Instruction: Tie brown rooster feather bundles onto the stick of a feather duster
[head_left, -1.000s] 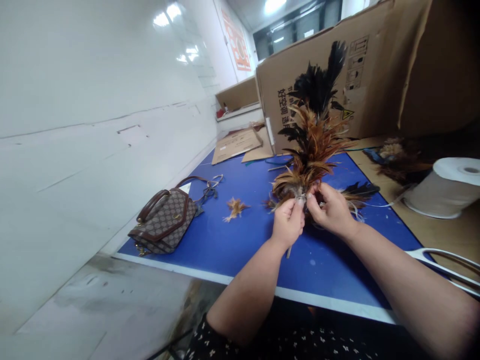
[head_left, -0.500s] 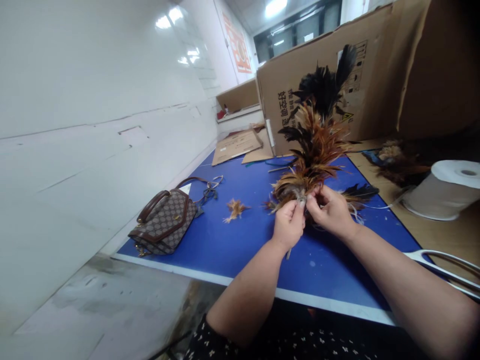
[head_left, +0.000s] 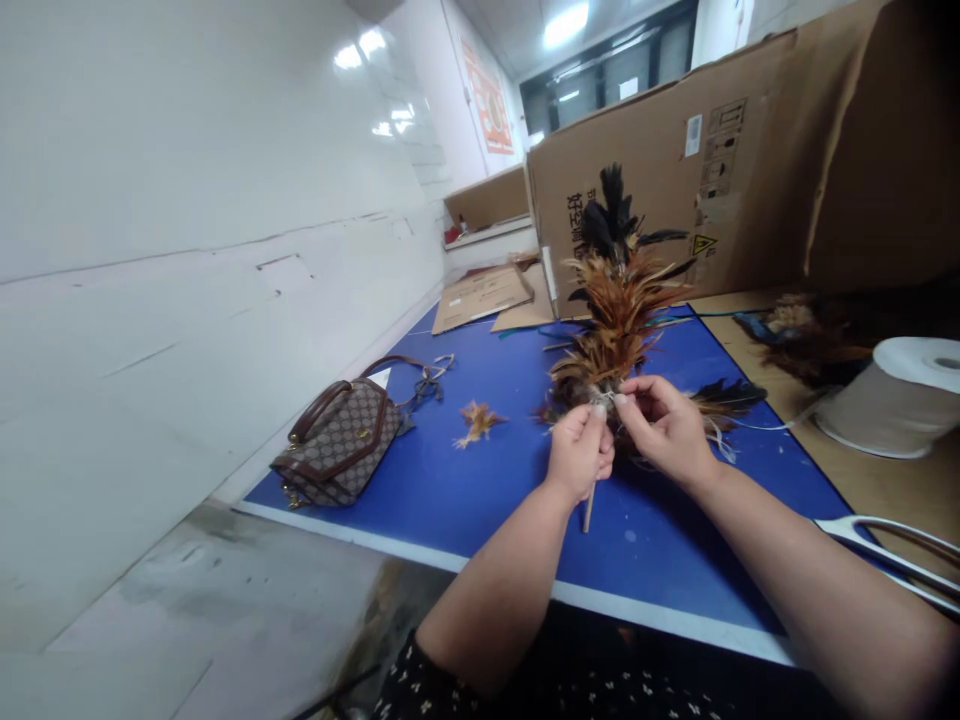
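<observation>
A feather duster stands nearly upright before me, brown and orange feathers low down and black ones at its tip. My left hand is closed round its thin stick just under the feathers, and the stick's lower end pokes out below. With thumb and finger pinched, my right hand holds a thin whitish string at the feathers' base, close to my left thumb. More dark feathers lie on the table behind my right hand, partly hidden by it.
A spool of white string stands at right, its strand running toward my right hand. White-handled scissors lie near my right forearm. Left are a brown patterned handbag and loose feathers. A large cardboard box rises behind.
The duster has turned and its black tip has tilted lower and to the left. More of the stick shows below my left hand. My right fingers have shifted slightly at the base.
</observation>
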